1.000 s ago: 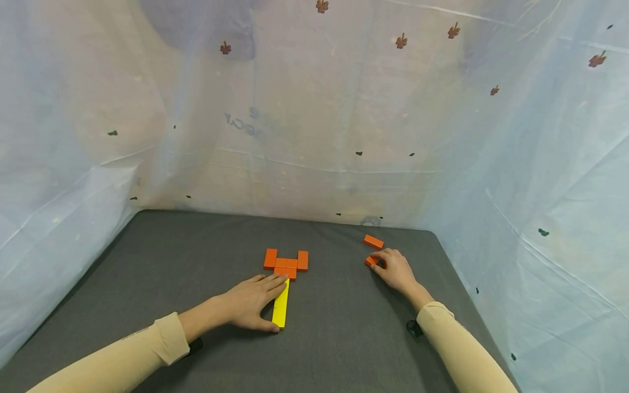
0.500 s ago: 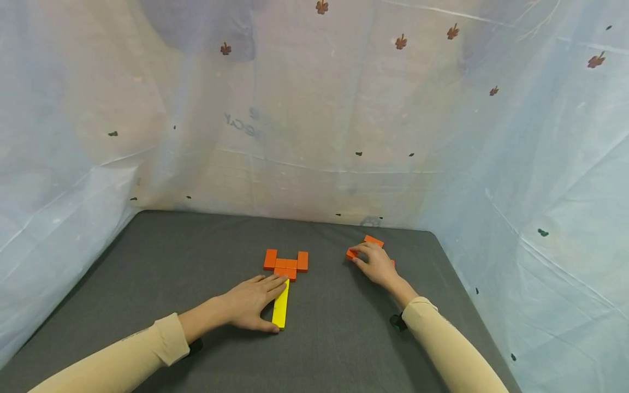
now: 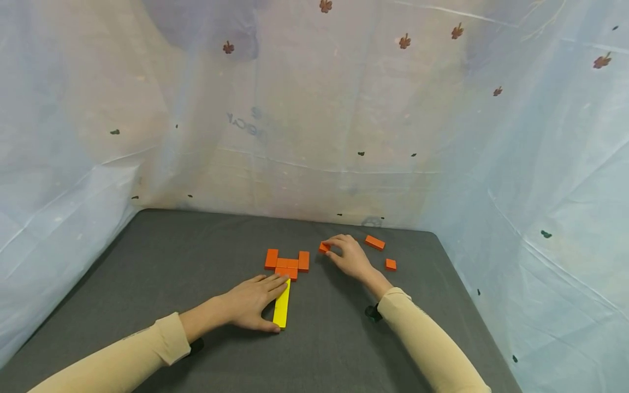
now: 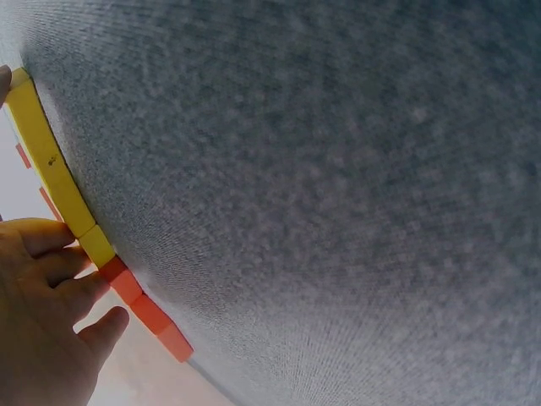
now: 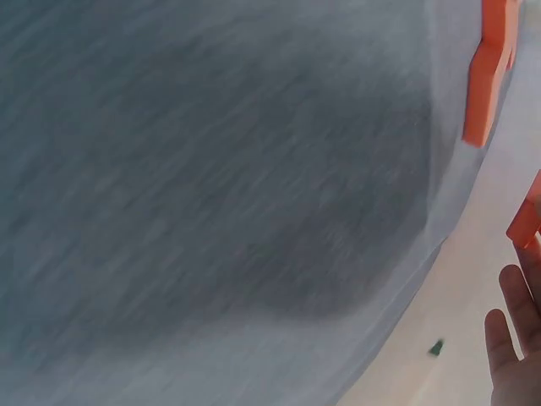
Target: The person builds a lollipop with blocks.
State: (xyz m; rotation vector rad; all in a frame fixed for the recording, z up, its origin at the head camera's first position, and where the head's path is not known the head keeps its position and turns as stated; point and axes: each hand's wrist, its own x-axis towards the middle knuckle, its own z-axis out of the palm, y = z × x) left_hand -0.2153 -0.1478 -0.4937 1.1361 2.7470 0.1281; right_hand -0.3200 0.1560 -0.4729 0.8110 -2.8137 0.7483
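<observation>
While the left hand (image 3: 249,304), fingers spread, touches the bar (image 3: 281,307), long axis pointing away, the right hand (image 3: 351,258) pinches a block (image 3: 324,248) in its fingertips, beyond and right of the bar.

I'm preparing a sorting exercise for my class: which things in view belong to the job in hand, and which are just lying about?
Seemingly in the job:
yellow strip, touched by the left hand
joined orange blocks at its far end
pinched orange block, in the right hand

Lying about, though perhaps wanted later:
loose oblong orange block
loose squarish orange block
</observation>
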